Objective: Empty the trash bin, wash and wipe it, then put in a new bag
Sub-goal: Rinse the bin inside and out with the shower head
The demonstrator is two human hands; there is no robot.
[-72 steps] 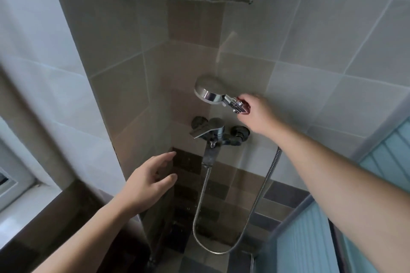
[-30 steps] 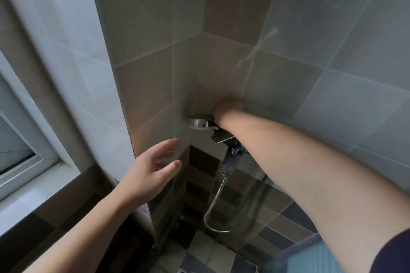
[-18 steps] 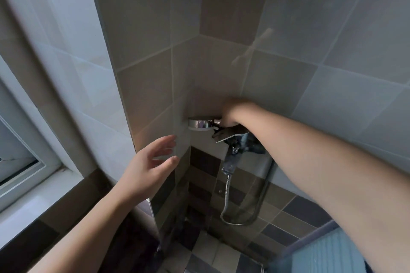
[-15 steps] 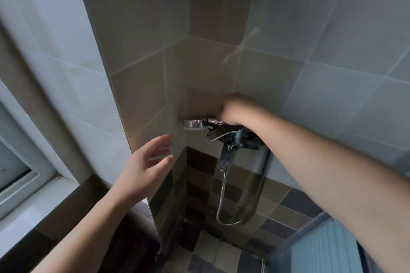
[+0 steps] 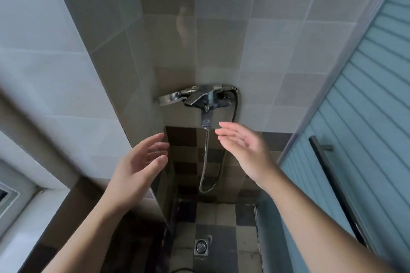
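Note:
No trash bin or bag is in view. A chrome shower head [image 5: 169,98] rests on top of the wall faucet [image 5: 204,96], pointing left, and its metal hose [image 5: 207,162] loops down below. My right hand [image 5: 243,148] hovers open just below and right of the faucet spout, palm turned left, holding nothing. My left hand [image 5: 139,166] is open too, fingers spread, lower left of the faucet, beside the edge of the tiled partition wall. Both hands are apart from the faucet and from each other.
A floor drain [image 5: 201,246] lies in the checkered tile floor below. A ribbed glass door [image 5: 363,117] with a dark bar handle [image 5: 332,184] closes the right side. The tiled partition wall [image 5: 106,86] and a window sill [image 5: 20,224] are on the left.
My right hand has let go of the shower head, left it resting on the faucet, and drawn back below it. The view has tilted down to show the floor drain.

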